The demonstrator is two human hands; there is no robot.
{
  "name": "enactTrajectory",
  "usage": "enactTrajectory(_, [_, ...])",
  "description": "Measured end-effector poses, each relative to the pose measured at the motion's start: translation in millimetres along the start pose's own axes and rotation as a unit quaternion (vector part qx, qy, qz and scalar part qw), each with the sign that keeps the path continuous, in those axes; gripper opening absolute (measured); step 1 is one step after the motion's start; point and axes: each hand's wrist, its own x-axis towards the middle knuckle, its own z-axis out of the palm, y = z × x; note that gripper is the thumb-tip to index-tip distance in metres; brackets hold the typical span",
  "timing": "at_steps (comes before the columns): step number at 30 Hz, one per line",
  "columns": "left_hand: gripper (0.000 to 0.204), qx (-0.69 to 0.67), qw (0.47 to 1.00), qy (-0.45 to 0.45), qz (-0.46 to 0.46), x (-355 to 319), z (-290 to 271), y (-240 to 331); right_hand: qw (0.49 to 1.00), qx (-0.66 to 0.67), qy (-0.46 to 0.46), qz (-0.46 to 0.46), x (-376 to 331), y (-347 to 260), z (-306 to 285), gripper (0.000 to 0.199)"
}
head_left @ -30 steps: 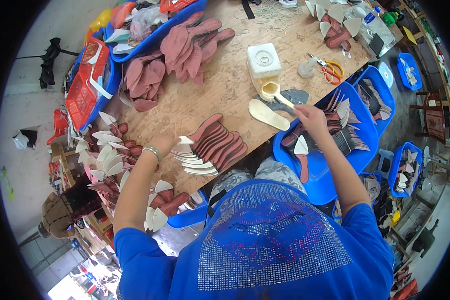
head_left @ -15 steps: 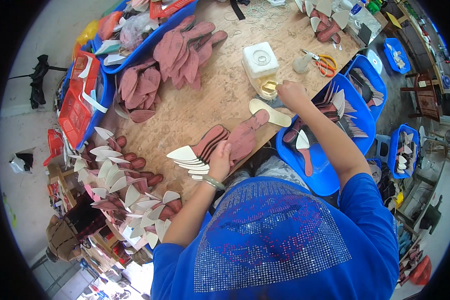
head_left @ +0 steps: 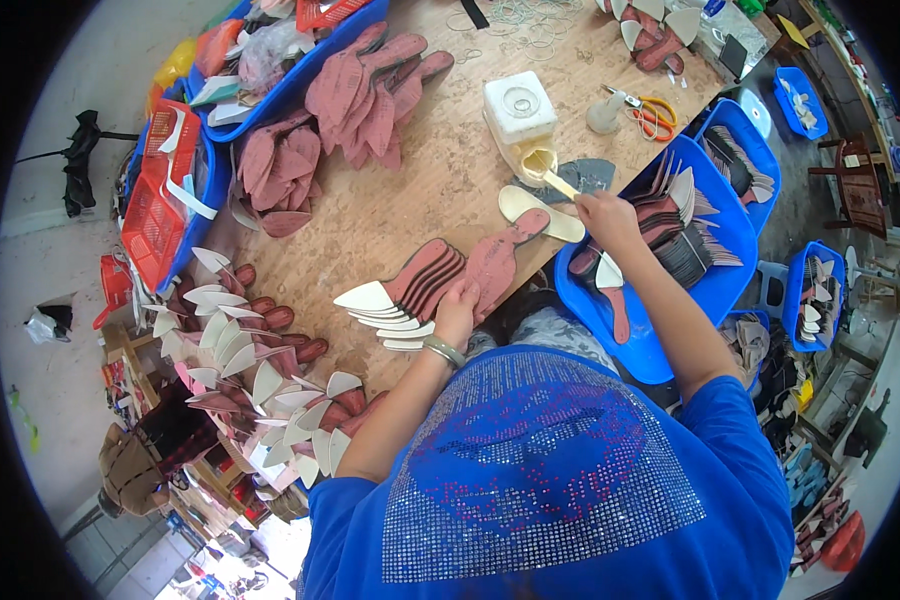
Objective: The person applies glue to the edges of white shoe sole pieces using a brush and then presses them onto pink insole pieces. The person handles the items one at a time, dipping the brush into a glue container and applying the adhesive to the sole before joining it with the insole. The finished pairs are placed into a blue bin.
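Note:
My left hand point(head_left: 457, 314) is closed on the near edge of a dusty-pink insole point(head_left: 492, 270) lying on the table. Right beside that hand is a fanned stack of pink insoles point(head_left: 425, 278) with white heel ends. A cream insole point(head_left: 567, 228) lies partly beneath the pink one's narrow end. My right hand point(head_left: 608, 220) pinches the pale handle of a brush point(head_left: 561, 185); its other end is at the mouth of a white plastic container point(head_left: 521, 108) cut open and coated with yellowish glue. A dark patch point(head_left: 590, 175) marks the tabletop near the brush.
Orange-handled scissors point(head_left: 655, 118) and a small squat bottle point(head_left: 604, 114) are beyond the container. Blue tubs of insoles point(head_left: 660, 350) flank the table's right edge. Pink insole piles point(head_left: 365, 100) lie far left, with white-tipped ones point(head_left: 235, 340) along the left side. Red baskets point(head_left: 160, 240) stand behind.
My right hand has moved right and slightly nearer, drawing the brush handle out from the container's mouth. My left hand has shifted slightly right, still on the pink insole.

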Motion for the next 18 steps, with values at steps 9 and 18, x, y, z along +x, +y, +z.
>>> enactTrajectory(9, [0.021, -0.114, 0.992, 0.000, -0.062, 4.4, 1.5, 7.6, 0.805, 0.511, -0.109, 0.281, -85.4, -54.0, -19.7, 0.020])
enactTrajectory(18, [0.015, -0.194, 0.974, 0.049, -0.102, 11.4, 1.3, 8.0, 0.901, 0.382, -0.085, 0.186, -66.0, -54.1, 13.6, 0.023])
